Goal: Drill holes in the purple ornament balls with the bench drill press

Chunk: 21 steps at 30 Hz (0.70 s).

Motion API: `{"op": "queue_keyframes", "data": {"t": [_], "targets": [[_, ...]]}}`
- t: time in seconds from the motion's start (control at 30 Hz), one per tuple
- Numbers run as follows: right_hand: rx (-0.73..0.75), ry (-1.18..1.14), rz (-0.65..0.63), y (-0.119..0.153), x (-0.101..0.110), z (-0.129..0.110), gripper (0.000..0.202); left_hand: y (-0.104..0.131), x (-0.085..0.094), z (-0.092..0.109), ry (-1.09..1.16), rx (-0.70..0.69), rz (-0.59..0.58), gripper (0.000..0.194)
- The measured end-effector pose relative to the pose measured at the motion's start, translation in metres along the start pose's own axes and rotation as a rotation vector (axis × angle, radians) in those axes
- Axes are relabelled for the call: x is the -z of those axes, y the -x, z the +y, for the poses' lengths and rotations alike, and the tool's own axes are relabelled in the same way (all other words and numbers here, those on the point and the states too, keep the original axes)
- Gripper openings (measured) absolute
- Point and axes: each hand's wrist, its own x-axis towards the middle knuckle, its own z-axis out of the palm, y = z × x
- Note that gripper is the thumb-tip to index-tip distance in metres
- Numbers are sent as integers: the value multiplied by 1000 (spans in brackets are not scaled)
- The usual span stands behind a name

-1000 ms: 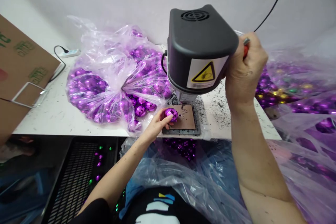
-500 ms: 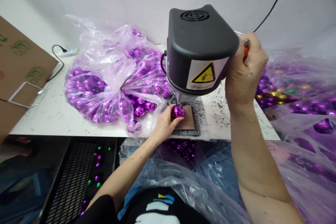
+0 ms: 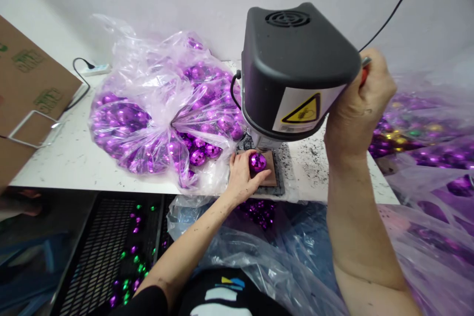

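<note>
A shiny purple faceted ball (image 3: 257, 162) is held between the thumb and fingers of my left hand (image 3: 242, 176), over the brown pad (image 3: 271, 177) on the machine's base. Above it stands a black machine head (image 3: 296, 49) with a yellow warning label (image 3: 305, 110). My right hand (image 3: 365, 101) is wrapped round a handle at the right side of the machine; a bit of red and a metal end show by the fingers.
A clear bag of purple balls (image 3: 128, 128) lies left of the machine. A cardboard box (image 3: 31, 84) stands far left, a black mesh crate (image 3: 99, 247) below the table (image 3: 74, 158). More bagged balls (image 3: 437, 153) are at the right. Dark flecks dot the tabletop.
The view has shifted slightly, so the machine appears larger and further right. My right hand is still on the handle, and my left hand still holds the ball, its fingers a little more spread.
</note>
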Motion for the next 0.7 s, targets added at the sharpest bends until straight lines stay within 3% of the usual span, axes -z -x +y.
{"op": "queue_keyframes", "data": {"t": [0.23, 0.43, 0.53, 0.7], "targets": [[49, 53, 106, 9, 0, -6, 57, 1, -9, 3, -129, -23, 15, 40], [190, 199, 325, 53, 12, -3, 36, 1, -7, 3, -105, -22, 7, 38], [280, 168, 316, 74, 17, 7, 24, 1, -6, 3, -89, -8, -1, 38], [213, 193, 301, 90, 17, 11, 13, 2, -6, 4, -76, 5, -23, 37]]}}
